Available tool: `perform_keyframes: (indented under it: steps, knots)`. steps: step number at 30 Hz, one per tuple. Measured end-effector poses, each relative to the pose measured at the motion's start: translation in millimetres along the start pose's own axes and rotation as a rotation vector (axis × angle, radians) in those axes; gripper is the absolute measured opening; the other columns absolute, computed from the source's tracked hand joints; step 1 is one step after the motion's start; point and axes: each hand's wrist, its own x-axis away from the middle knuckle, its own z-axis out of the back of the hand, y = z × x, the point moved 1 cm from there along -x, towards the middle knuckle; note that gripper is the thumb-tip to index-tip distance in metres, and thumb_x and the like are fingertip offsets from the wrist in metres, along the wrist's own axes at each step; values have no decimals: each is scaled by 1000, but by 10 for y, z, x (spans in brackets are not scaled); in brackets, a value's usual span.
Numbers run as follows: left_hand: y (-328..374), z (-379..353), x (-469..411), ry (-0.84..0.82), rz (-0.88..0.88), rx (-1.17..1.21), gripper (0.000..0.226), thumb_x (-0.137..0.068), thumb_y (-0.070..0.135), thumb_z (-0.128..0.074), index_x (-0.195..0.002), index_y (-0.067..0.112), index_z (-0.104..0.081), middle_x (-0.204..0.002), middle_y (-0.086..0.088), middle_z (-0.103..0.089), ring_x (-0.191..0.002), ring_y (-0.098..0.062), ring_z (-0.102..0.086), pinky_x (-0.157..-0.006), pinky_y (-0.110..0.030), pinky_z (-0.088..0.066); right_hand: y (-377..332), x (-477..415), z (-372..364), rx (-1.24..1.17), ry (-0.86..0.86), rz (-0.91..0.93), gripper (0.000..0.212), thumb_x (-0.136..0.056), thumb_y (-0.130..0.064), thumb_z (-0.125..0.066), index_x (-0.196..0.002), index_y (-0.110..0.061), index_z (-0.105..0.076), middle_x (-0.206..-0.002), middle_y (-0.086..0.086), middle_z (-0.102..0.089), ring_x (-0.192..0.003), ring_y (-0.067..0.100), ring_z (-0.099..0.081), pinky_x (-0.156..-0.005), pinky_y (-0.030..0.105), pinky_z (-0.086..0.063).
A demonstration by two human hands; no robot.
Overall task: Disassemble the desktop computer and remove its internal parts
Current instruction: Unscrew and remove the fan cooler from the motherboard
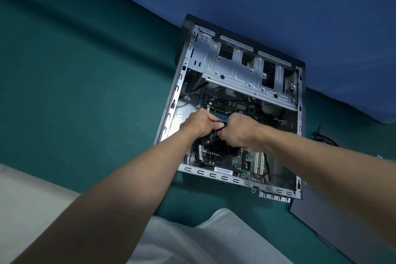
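The desktop computer case (171, 122) lies on its side on the teal cloth (85, 70), side panel off, so the motherboard (227, 161) faces up. Both hands are inside it, pressed close together over the middle of the board, just below the blue memory slots (220, 116). The right hand (237, 133) is fisted round a screwdriver (212, 140), whose thin dark shaft slants down to the left towards the board. The left hand (199, 123) has its fingers curled round a dark part (220, 124) right against the right fist; I cannot make out what it is. The bare metal drive cage (242, 70) fills the far end of the case. A grey panel (342, 221) lies flat at the near right, with a black cable (323, 137) beyond it. Blue fabric (278, 6) rises behind.
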Motion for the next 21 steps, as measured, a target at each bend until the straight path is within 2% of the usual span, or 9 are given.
perform_keyframes:
  steps: [2,5,7,10,12,14,16,19,21]
  knots:
    - [-11,-3,-20,6,-4,0,26,-84,33,-72,-109,29,-72,-130,3,-62,-118,-21,-57,-104,-38,-44,-1,71,-15,308,53,221,27,-93,-16,-50,-68,-9,-43,-64,3,-47,-56,19,-50,-45,21,-33]
    - [-20,-3,-28,9,0,26,26,-83,32,-73,-108,27,-72,-127,1,-64,-117,-21,-57,-105,-37,-43,22,222,-75,743,113,590,24,-94,-9,-43,-70,-11,-42,-56,1,-37,-56,25,-48,-46,28,-30]
    - [-24,-5,-21,13,1,31,24,-84,31,-73,-107,26,-73,-127,1,-64,-118,-22,-56,-106,-37,-42,34,239,-62,874,122,710,21,-95,-11,-40,-76,-13,-46,-56,1,-37,-58,25,-47,-49,30,-32]
    - [-38,0,-20,38,-27,-22,9,-89,19,-66,-91,21,-74,-119,-7,-68,-112,-28,-60,-97,-38,-48,11,129,-10,548,100,556,13,-89,-7,-50,-80,-5,-59,-59,4,-46,-55,24,-53,-42,24,-33]
    - [-62,-4,-11,51,-29,-15,15,-88,13,-64,-76,19,-70,-112,-11,-70,-105,-31,-63,-93,-39,-51,-18,62,-25,206,87,378,19,-90,-20,-60,-86,-3,-64,-58,2,-50,-52,18,-53,-43,19,-35]
    - [-75,-21,-23,22,-32,14,11,-86,12,-67,-87,21,-73,-114,-11,-69,-107,-33,-63,-95,-41,-50,1,-1,-64,-167,86,102,28,-92,-28,-58,-84,-2,-63,-50,4,-60,-40,15,-55,-40,16,-38]
    - [-72,-26,-32,9,-21,19,16,-85,21,-72,-101,24,-74,-121,-5,-67,-113,-28,-60,-100,-41,-46,37,-12,-67,-445,-5,-154,26,-97,-27,-50,-91,-3,-58,-43,4,-59,-28,11,-45,-33,15,-32]
    - [-68,-32,-44,1,-5,55,32,-79,35,-75,-110,26,-72,-128,1,-63,-120,-22,-55,-108,-41,-39,48,22,-39,-345,-121,-202,21,-98,-23,-47,-91,-5,-55,-50,1,-55,-35,10,-42,-34,14,-28]
    - [-79,-41,-66,-1,1,65,32,-79,35,-75,-109,27,-72,-129,0,-63,-120,-22,-55,-108,-40,-40,8,58,-17,-27,-67,-31,17,-97,-20,-45,-93,-8,-55,-77,3,-57,-62,17,-55,-48,19,-38]
